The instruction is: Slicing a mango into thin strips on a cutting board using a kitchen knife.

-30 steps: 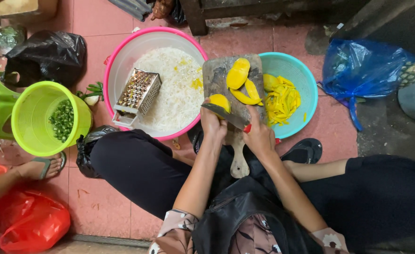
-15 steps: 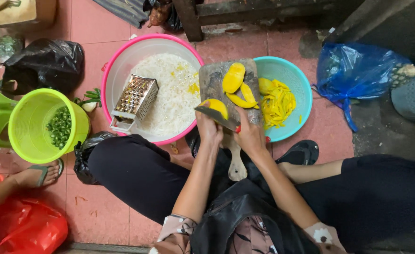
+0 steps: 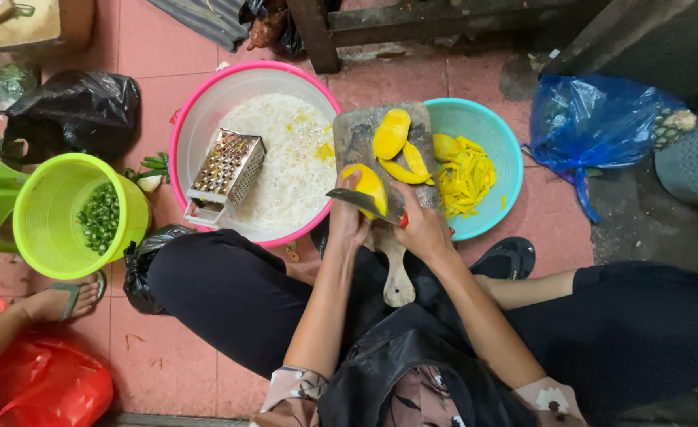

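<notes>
A worn wooden cutting board (image 3: 357, 134) rests between a pink basin and a teal bowl, its handle toward me. My left hand (image 3: 347, 220) holds down a yellow mango piece (image 3: 369, 186) on the board. My right hand (image 3: 424, 225) grips a knife (image 3: 357, 202) whose blade lies across that piece. Two more yellow mango pieces (image 3: 392, 134) lie further up the board. The teal bowl (image 3: 491, 134) at the right holds yellow mango strips (image 3: 464, 174).
The pink basin (image 3: 199, 119) holds white shreds and a metal box grater (image 3: 224, 174). A lime green bucket (image 3: 49, 205) with chopped green bits stands left. Black bags (image 3: 72, 111), a blue bag (image 3: 602, 126), a red bag (image 3: 41, 387) and another person's sandalled foot (image 3: 60, 299) surround me.
The knife blade has come down from the right side of the mango piece to lie across its near end. My left hand stays pressed on the piece.
</notes>
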